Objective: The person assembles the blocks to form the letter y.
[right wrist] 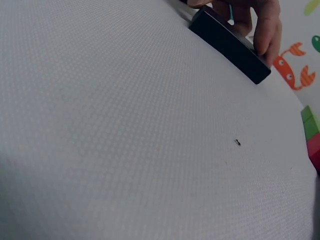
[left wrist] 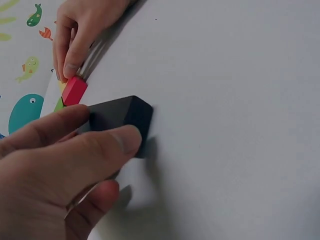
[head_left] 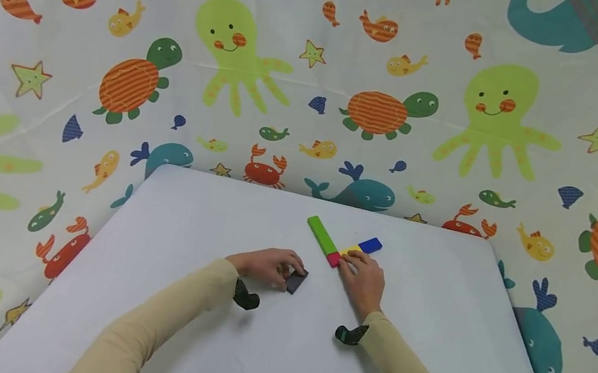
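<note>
My left hand pinches a black block between thumb and fingers, left of the coloured blocks. Seen from the left wrist, the thumb lies along one side of the black block. To the right, my right hand holds the yellow block with thumb and fingertips; part of that block is hidden under the fingers. A red block sits at the corner of a V, a long green piece running up-left from it. Beyond the yellow one lies a blue block.
Everything lies on a white-covered table. A curtain printed with sea animals hangs behind it and along the sides. Dark wrist devices stick out below each sleeve, the left one close to the tabletop.
</note>
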`<state>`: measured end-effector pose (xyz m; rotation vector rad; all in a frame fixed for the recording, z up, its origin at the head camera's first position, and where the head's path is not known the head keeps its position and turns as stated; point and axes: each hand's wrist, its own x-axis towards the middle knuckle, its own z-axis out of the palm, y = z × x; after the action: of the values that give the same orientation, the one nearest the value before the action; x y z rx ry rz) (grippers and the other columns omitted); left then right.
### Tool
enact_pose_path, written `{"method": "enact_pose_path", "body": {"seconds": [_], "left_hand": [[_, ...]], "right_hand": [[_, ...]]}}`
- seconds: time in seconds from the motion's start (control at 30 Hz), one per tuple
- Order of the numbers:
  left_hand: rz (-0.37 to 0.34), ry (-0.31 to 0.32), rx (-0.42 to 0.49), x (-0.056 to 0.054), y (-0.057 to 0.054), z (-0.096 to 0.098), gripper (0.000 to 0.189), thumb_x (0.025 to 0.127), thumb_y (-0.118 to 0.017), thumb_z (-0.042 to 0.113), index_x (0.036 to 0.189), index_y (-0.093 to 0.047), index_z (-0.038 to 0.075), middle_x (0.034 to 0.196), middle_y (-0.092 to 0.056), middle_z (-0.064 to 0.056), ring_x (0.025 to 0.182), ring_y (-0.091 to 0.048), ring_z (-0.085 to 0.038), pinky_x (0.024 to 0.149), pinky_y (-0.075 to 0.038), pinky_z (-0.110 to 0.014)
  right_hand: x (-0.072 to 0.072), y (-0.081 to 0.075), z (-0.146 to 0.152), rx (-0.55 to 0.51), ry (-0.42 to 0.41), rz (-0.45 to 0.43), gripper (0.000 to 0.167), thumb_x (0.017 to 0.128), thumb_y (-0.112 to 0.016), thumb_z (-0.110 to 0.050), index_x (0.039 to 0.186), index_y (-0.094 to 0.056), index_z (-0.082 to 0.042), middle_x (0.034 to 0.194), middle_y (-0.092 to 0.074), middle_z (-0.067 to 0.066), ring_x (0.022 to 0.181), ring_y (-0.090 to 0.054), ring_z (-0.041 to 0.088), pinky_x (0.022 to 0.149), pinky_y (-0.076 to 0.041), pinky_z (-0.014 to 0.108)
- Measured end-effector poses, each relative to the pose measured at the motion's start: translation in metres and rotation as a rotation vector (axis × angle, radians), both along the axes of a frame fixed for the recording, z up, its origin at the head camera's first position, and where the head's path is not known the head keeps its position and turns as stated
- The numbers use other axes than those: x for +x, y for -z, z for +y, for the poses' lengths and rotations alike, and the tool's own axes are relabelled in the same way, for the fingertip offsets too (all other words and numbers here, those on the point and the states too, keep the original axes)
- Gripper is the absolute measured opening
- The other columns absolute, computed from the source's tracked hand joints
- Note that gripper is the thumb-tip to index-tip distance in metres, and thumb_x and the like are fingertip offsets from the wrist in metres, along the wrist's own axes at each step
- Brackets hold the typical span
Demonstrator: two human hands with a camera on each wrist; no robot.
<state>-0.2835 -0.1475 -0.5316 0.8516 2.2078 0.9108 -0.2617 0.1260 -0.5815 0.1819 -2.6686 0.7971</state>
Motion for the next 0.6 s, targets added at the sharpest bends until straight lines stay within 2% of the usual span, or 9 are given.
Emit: {"method": "enact_pose_path", "body": {"seconds": [0.17, 0.37, 0.47, 0.6], "left_hand": [[0.049, 0.02, -0.015, -0.006, -0.002, 0.009, 0.04, 0.089, -0.071, 0.006, 0.126, -0.065, 0.017, 0.139, -0.049, 0.005, 0.101, -0.055, -0.011, 0.092, -0.045, -0.028], [0.073, 0.002, -0.052, -0.01, 0.002, 0.016, 0.044, 0.093, -0.065, 0.007, 0.136, -0.06, 0.017, 0.151, -0.04, 0.004, 0.115, -0.054, -0.014, 0.1, -0.044, -0.032], [0.084, -0.034, -0.029, -0.011, 0.005, 0.019, 0.044, 0.091, -0.07, 0.011, 0.133, -0.061, 0.014, 0.147, -0.043, -0.001, 0.117, -0.054, -0.017, 0.099, -0.045, -0.034], [0.112, -0.078, 0.004, -0.013, 0.009, 0.024, 0.044, 0.087, -0.075, 0.014, 0.13, -0.064, 0.01, 0.132, -0.052, -0.004, 0.11, -0.056, -0.017, 0.093, -0.048, -0.03]], "right_hand": [[0.001, 0.0, 0.0, 0.004, -0.011, 0.012, 0.027, 0.092, -0.069, -0.033, 0.11, -0.077, -0.014, 0.116, -0.068, 0.003, 0.105, -0.06, 0.026, 0.082, -0.047, 0.042], [0.002, 0.002, -0.001, -0.009, -0.017, 0.027, 0.026, 0.091, -0.07, -0.032, 0.109, -0.077, -0.014, 0.114, -0.069, 0.003, 0.105, -0.06, 0.026, 0.081, -0.047, 0.041], [0.001, 0.003, 0.0, -0.008, -0.019, 0.026, 0.026, 0.092, -0.069, -0.033, 0.109, -0.077, -0.014, 0.115, -0.069, 0.003, 0.104, -0.06, 0.026, 0.08, -0.046, 0.041], [-0.001, 0.003, 0.001, -0.002, -0.015, 0.046, 0.026, 0.091, -0.07, -0.033, 0.109, -0.077, -0.015, 0.114, -0.069, 0.002, 0.102, -0.06, 0.025, 0.077, -0.046, 0.04]]}}
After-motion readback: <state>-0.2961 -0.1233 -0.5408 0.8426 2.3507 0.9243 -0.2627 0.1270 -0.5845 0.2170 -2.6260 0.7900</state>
